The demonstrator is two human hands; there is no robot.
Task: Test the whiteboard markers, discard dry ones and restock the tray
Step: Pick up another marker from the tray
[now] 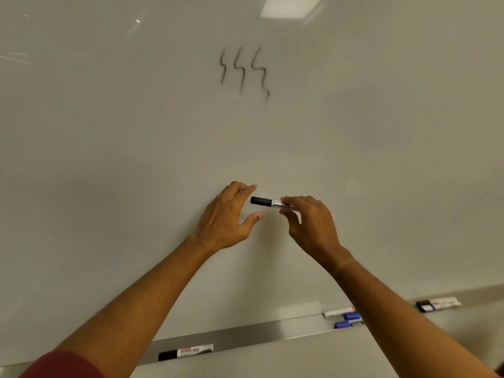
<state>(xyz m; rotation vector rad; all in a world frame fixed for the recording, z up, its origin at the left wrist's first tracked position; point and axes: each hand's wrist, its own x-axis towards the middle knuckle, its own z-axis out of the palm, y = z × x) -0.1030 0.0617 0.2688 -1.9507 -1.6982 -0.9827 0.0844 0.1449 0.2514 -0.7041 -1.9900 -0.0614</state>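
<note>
My right hand pinches the barrel of a black-capped whiteboard marker, held level in front of the whiteboard with the cap pointing left. My left hand is just left of the cap, fingers and thumb spread apart around it and holding nothing. Three wavy black test strokes are on the board above. On the metal tray below lie a black-capped marker at the left, a red-tipped one and two blue ones in the middle, and a black-capped one at the right.
A ceiling light reflection shows at the top of the board. A dark red sleeve covers my left upper arm at the bottom left corner.
</note>
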